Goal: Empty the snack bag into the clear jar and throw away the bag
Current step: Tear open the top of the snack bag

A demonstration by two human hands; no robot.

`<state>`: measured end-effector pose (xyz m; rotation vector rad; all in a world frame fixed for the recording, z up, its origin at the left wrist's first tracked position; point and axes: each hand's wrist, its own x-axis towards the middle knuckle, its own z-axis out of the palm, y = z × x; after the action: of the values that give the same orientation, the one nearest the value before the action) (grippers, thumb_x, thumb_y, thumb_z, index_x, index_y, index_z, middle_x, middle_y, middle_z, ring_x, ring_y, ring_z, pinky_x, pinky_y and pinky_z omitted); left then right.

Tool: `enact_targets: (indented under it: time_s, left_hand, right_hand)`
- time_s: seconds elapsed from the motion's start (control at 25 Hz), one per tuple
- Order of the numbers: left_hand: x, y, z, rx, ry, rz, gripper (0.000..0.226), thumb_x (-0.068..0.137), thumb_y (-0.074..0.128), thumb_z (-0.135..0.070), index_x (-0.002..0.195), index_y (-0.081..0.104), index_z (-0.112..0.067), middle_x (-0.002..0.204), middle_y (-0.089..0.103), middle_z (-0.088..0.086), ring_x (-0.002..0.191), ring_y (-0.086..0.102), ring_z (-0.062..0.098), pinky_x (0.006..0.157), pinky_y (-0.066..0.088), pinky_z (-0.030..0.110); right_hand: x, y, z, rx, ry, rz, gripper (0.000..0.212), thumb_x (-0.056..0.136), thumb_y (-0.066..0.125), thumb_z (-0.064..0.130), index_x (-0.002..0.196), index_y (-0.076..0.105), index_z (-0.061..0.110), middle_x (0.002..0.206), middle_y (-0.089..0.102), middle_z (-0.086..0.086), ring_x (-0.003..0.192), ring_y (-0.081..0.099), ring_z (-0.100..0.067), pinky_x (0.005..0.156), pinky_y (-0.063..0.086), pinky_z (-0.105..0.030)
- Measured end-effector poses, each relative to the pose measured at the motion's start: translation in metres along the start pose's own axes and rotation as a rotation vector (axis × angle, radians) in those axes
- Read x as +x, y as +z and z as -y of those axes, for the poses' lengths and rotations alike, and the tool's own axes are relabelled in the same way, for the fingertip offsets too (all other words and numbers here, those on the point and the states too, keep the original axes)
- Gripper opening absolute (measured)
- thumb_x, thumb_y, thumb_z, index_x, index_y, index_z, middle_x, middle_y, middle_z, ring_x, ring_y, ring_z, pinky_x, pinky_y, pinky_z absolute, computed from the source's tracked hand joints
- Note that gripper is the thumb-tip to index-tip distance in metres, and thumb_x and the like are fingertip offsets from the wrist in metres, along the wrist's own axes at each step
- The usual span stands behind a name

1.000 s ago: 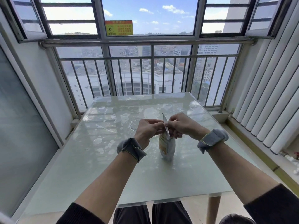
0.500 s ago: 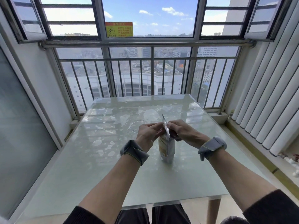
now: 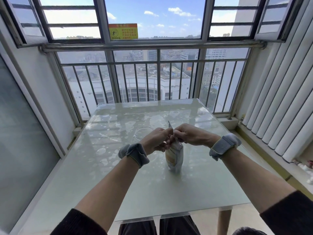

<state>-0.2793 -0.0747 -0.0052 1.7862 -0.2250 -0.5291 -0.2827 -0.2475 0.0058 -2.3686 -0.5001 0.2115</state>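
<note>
A small silver and yellow snack bag (image 3: pixel 174 156) stands upright on the glass table (image 3: pixel 118 175), near its middle. My left hand (image 3: pixel 156 139) and my right hand (image 3: pixel 189 135) both pinch the bag's top edge, one on each side, fingers closed on it. A thin corner of the bag's top sticks up between the hands. The clear jar (image 3: pixel 142 133) stands just behind my left hand, mostly hidden by it; only its open rim and left wall show.
A metal railing (image 3: pixel 157 78) and windows close off the far side of the table. Vertical white blinds (image 3: pixel 279 99) run along the right. A frosted glass panel (image 3: pixel 22 141) stands on the left. My knees show below the table's near edge.
The view has tilted down a little, so table and hands sit lower in the picture. Both hands keep their pinch on the bag's top; the bag still stands in place.
</note>
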Motion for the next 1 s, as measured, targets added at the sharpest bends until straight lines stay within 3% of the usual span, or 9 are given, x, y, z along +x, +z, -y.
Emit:
enact_targets:
  time_s: [0.08, 0.16, 0.32, 0.48, 0.6, 0.8, 1.0]
  left_hand:
    - [0.001, -0.004, -0.001, 0.086, 0.018, 0.054, 0.04, 0.106, 0.041, -0.026, 0.071, 0.055, -0.014, 0.063, 0.05, 0.001, 0.052, 0.049, 0.014, 0.045, 0.038, 0.02]
    - [0.002, -0.006, -0.001, 0.125, 0.044, 0.072, 0.04, 0.108, 0.04, -0.024, 0.073, 0.056, -0.014, 0.064, 0.049, 0.001, 0.053, 0.048, 0.014, 0.047, 0.037, 0.02]
    - [0.006, -0.002, 0.003, 0.056, 0.125, 0.028, 0.041, 0.107, 0.045, -0.015, 0.068, 0.056, -0.015, 0.058, 0.041, -0.001, 0.047, 0.035, 0.01, 0.042, 0.027, 0.018]
    - [0.011, 0.011, 0.017, -0.246, 0.102, -0.105, 0.042, 0.106, 0.046, -0.011, 0.065, 0.052, -0.013, 0.054, 0.041, 0.001, 0.04, 0.041, 0.009, 0.041, 0.034, 0.019]
    - [0.012, 0.016, 0.024, -0.473, 0.02, -0.183, 0.038, 0.105, 0.046, -0.015, 0.067, 0.048, -0.014, 0.055, 0.042, 0.002, 0.038, 0.043, 0.011, 0.042, 0.034, 0.021]
    - [0.008, 0.011, 0.009, -0.171, -0.014, -0.158, 0.041, 0.095, 0.049, -0.027, 0.055, 0.05, -0.02, 0.054, 0.044, 0.0, 0.043, 0.041, 0.015, 0.044, 0.034, 0.021]
    - [0.006, 0.006, 0.0, 0.072, -0.044, -0.1, 0.032, 0.101, 0.053, -0.033, 0.075, 0.06, -0.016, 0.059, 0.049, -0.002, 0.046, 0.044, 0.012, 0.046, 0.037, 0.02]
  right_hand:
    - [0.001, 0.0, 0.001, -0.026, 0.001, 0.036, 0.044, 0.106, 0.04, 0.013, 0.075, 0.069, 0.005, 0.062, 0.061, 0.013, 0.054, 0.049, 0.001, 0.06, 0.04, -0.018]
    - [0.002, 0.0, 0.0, -0.072, -0.008, 0.031, 0.041, 0.106, 0.041, 0.014, 0.084, 0.067, -0.009, 0.071, 0.058, -0.001, 0.064, 0.048, -0.012, 0.066, 0.041, -0.031]
    - [0.002, 0.003, -0.004, -0.097, -0.046, -0.021, 0.039, 0.104, 0.043, 0.014, 0.081, 0.061, -0.012, 0.073, 0.056, -0.011, 0.067, 0.047, -0.021, 0.065, 0.043, -0.046]
    - [-0.003, 0.017, -0.008, 0.308, 0.006, -0.143, 0.042, 0.103, 0.044, 0.008, 0.061, 0.047, 0.013, 0.051, 0.041, 0.004, 0.045, 0.034, -0.009, 0.043, 0.031, -0.023]
    - [-0.005, 0.031, -0.011, 0.619, 0.118, -0.293, 0.046, 0.1, 0.043, 0.004, 0.056, 0.038, 0.017, 0.049, 0.032, 0.001, 0.042, 0.026, -0.012, 0.041, 0.022, -0.02]
    - [-0.005, 0.02, -0.003, 0.501, 0.179, -0.214, 0.049, 0.1, 0.044, 0.02, 0.052, 0.047, 0.017, 0.047, 0.04, -0.001, 0.04, 0.03, -0.013, 0.04, 0.021, -0.021]
    - [-0.005, 0.013, -0.001, 0.354, 0.22, -0.092, 0.053, 0.102, 0.048, 0.04, 0.053, 0.056, 0.021, 0.048, 0.045, 0.002, 0.039, 0.033, -0.011, 0.041, 0.025, -0.021]
